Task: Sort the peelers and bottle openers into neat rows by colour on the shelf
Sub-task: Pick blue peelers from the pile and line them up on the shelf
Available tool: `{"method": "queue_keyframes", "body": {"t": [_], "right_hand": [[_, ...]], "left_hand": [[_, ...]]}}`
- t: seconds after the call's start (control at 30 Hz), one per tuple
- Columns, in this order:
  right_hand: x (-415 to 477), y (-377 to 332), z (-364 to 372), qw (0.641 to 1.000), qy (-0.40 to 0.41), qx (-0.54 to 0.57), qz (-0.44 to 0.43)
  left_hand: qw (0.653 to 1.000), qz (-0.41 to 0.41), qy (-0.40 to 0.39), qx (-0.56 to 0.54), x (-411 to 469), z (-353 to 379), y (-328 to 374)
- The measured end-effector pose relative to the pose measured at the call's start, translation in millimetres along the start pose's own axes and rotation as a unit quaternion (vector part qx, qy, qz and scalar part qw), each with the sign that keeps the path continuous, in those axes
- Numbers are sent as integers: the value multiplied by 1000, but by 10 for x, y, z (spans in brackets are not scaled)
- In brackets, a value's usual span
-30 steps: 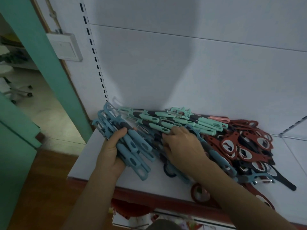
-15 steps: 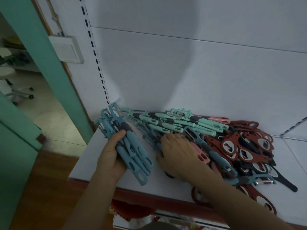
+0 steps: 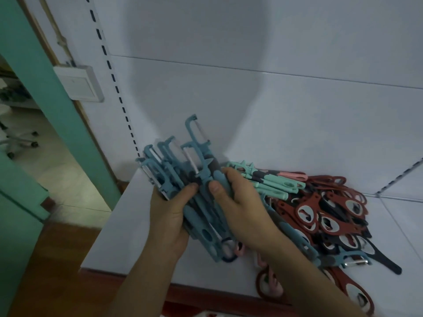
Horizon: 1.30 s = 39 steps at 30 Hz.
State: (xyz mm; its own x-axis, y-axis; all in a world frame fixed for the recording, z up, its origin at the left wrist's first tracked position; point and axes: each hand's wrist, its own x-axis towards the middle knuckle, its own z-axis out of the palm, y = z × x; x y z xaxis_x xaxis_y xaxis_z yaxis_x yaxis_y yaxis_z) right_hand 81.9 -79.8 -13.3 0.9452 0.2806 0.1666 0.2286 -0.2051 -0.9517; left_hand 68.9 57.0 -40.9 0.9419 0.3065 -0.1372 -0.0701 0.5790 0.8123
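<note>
A bundle of blue peelers (image 3: pixel 180 179) is lifted above the left end of the white shelf (image 3: pixel 123 229), blades pointing up and away. My left hand (image 3: pixel 167 216) grips the bundle from the left, thumb across the handles. My right hand (image 3: pixel 242 207) grips it from the right, thumb on top. Behind my right hand lie mint-green peelers (image 3: pixel 272 184) in a loose row, with a pink peeler (image 3: pixel 293 175) at the back. Red bottle openers (image 3: pixel 320 213) and several dark ones (image 3: pixel 375 255) are heaped at the right.
The shelf's red front edge (image 3: pixel 206 294) runs below my arms. A slotted upright (image 3: pixel 114 81) and a white wall switch (image 3: pixel 79 83) stand at the left beside a teal door frame (image 3: pixel 45 88). A lone blue peeler (image 3: pixel 350 259) lies at the pile's front right.
Both hands have gathered the blue peelers and raised them off the shelf into one bundle. My right hand left the pile and now grips the bundle too.
</note>
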Motion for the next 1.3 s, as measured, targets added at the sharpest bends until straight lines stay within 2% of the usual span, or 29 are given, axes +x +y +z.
{"method": "queue_keyframes", "body": {"t": [0.07, 0.23, 0.3, 0.43, 0.6, 0.83, 1.03, 1.17, 1.3], "right_hand": [[-33, -37, -40, 997, 36, -61, -38], [-264, -93, -498, 988, 113, -85, -61], [-399, -54, -760, 985, 125, -104, -53], [-839, 27, -1330, 984, 163, -66, -31], [-1585, 169, -2126, 977, 203, -58, 24], [-2770, 271, -3311, 926, 352, -134, 35], [-3677, 335, -4119, 910, 351, -198, 97], [-4103, 446, -4788, 866, 435, -219, 109], [-4473, 679, -5611, 844, 483, -189, 135]], "left_hand": [[1000, -4, -26, -12, -54, 226, -27], [989, -87, -93, -72, -291, 711, -282], [987, -103, -106, -68, -464, 944, -446], [985, -115, -111, -69, -854, 1443, -823], [970, -185, -142, -69, -1489, 2006, -1409], [944, -279, -168, -55, -2388, 2881, -2353], [936, -278, -215, -13, -3204, 3673, -2936], [914, -299, -274, 20, -3565, 4196, -3386], [883, -334, -329, 33, -3809, 4818, -3907]]}}
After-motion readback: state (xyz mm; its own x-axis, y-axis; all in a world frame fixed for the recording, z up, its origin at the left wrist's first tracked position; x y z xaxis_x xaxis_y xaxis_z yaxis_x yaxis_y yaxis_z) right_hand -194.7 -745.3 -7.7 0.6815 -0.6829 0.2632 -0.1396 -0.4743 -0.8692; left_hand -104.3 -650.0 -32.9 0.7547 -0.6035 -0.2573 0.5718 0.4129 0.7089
